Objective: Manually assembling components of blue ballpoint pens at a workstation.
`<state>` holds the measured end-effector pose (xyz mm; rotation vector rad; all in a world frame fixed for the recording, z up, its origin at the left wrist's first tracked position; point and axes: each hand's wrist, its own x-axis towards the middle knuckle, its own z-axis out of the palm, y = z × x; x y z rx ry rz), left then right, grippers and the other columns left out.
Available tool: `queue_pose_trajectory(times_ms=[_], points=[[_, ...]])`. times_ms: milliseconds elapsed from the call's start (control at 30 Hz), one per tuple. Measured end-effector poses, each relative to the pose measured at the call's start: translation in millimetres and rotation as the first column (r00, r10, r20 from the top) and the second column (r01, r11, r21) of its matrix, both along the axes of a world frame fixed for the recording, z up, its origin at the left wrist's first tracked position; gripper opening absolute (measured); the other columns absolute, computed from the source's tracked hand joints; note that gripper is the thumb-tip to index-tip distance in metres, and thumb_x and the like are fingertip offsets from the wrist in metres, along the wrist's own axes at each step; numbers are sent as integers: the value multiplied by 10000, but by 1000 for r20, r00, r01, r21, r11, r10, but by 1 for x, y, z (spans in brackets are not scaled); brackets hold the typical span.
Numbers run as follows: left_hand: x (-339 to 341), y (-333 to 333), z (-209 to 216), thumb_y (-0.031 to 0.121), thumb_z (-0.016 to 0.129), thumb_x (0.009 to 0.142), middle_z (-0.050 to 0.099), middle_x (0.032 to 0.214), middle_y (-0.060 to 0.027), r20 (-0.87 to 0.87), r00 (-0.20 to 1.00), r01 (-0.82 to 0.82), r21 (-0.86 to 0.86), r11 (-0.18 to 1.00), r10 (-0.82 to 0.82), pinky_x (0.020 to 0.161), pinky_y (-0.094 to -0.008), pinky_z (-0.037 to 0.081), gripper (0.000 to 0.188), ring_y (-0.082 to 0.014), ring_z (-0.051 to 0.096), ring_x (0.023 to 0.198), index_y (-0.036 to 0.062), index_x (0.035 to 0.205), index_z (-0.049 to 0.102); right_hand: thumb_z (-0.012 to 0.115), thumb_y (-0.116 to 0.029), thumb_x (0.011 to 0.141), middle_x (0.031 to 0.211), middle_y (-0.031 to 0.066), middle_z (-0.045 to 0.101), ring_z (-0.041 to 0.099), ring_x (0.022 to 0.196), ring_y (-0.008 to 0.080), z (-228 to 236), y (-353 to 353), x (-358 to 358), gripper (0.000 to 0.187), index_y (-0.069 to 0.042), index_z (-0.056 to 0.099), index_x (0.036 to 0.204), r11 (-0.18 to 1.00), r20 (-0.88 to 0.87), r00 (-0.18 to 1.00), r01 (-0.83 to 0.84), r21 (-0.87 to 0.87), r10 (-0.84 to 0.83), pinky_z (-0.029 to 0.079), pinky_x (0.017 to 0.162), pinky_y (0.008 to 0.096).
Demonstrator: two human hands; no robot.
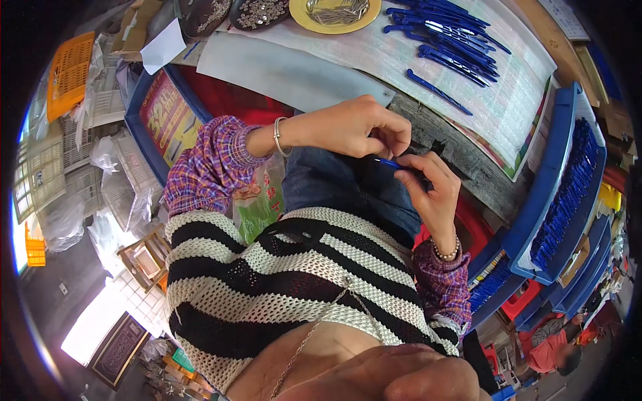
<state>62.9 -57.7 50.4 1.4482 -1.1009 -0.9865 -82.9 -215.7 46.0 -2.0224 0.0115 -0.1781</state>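
Protruding leftward above the jeans (321,180), a slim blue piece (386,162) is pinched by the right hand (433,187); the left hand (364,127) is curled beside its tip, whether gripping cannot be told. Similar blue pieces (458,41) are heaped far right on the surface (478,170).

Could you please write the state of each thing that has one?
Left hand, fingers curled, grip unclear
Right hand, pinching a blue piece
Yellow plate, holding metal pins
Dark dishes, holding small metal parts
Blue heap, loosely piled
Single blue strip, lying apart from heap
Blue bin at right, loaded with blue strips
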Motion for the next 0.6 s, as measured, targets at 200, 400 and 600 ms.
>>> queue_pose_trajectory(times_ms=[200, 400, 600], points=[[-4, 2, 2, -63, 581, 705, 628, 720, -96, 70, 997, -41, -11, 999, 41, 650, -295, 496, 120, -212, 633, 671, -5, 811, 578, 710, 35, 681, 728, 76, 593, 571, 634, 174, -4, 2, -1, 200, -12, 649, 866, 993, 52, 998, 52, -105, -47, 446, 570, 270], [-34, 4, 0, -42, 590, 713, 613, 784, -112, 533, 809, -169, -192, 967, 247, 651, -356, 488, 198, -303, 604, 723, 20, 900, 574, 661, 55, 628, 746, 74, 572, 550, 634, 230, -18, -3, 1, 242, -41, 641, 850, 872, 357, 933, 211, -441, -45, 439, 538, 324], [-25, 5, 5, -22, 596, 759, 637, 825, -106, 298, 929, -220, -36, 975, 221, 696, -312, 501, 179, -254, 636, 773, 18, 933, 580, 633, 75, 622, 708, 63, 518, 516, 608, 227, -17, -8, 4, 310, -52, 655, 904, 874, 364, 932, 170, -454, 7, 420, 527, 329]])
